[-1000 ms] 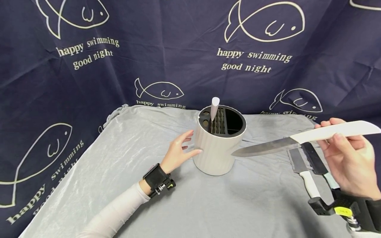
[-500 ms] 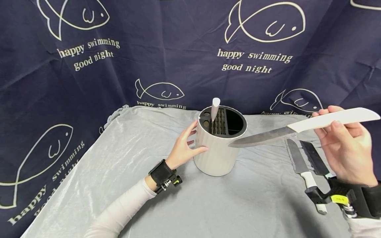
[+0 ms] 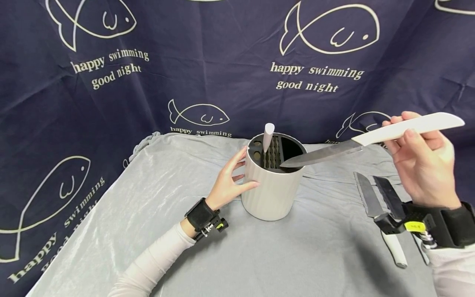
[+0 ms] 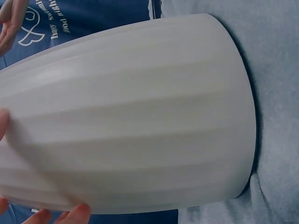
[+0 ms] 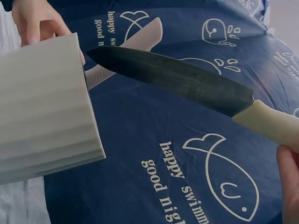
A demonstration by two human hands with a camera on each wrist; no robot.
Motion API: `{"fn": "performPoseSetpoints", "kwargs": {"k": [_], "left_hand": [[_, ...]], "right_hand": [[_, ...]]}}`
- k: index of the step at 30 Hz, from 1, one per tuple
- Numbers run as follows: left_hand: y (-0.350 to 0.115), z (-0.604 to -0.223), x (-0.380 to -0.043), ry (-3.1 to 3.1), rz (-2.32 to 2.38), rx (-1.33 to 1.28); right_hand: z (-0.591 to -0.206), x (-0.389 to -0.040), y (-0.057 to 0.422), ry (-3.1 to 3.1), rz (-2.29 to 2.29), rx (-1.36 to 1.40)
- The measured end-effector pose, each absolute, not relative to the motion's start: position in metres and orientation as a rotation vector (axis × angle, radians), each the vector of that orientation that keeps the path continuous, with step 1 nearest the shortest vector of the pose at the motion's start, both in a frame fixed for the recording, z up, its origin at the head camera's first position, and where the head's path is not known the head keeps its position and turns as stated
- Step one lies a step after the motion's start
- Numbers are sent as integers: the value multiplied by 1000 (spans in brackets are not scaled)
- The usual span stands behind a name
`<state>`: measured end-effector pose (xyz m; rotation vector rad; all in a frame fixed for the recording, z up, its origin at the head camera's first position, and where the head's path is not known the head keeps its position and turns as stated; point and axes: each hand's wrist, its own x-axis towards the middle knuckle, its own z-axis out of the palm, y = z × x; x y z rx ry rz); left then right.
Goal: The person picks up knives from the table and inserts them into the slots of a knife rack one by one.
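Observation:
A white ribbed knife holder [image 3: 271,196] stands upright on the cloth, its black top divided into slots and a wide opening. One knife's pale handle [image 3: 268,138] sticks up from the slots. My left hand [image 3: 228,185] holds the holder's left side, thumb on the front and fingers farther round. In the left wrist view fingertips [image 4: 80,213] touch the ribbed wall. My right hand [image 3: 424,165] grips a kitchen knife by its white handle [image 3: 393,131]. Its blade [image 5: 173,77] points left, tip just above the holder's rim in the right wrist view.
To the right lie two more knives, one with a grey blade [image 3: 366,194] and one with a dark blade [image 3: 389,196], partly hidden by the right wrist camera. Grey cloth [image 3: 315,255] covers the table. A dark blue fish-print curtain [image 3: 230,53] hangs behind.
My right hand has raised the knife and moved it slightly left, bringing its tip from beside the holder to over its top. My left hand has moved right onto the holder.

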<state>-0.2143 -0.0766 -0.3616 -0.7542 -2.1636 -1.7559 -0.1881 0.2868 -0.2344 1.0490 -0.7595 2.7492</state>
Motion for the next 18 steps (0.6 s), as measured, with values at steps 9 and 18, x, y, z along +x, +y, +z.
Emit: {"fn": "performPoseSetpoints", "kwargs": {"k": [9, 18], "left_hand": [[-78, -361, -215, -2181, -1750, -758], [-77, -362, -216, -2168, -1755, -778]], "right_hand": [[-224, -207, 268, -858, 2700, 1019], [-213, -218, 253, -957, 2675, 1033]]}}
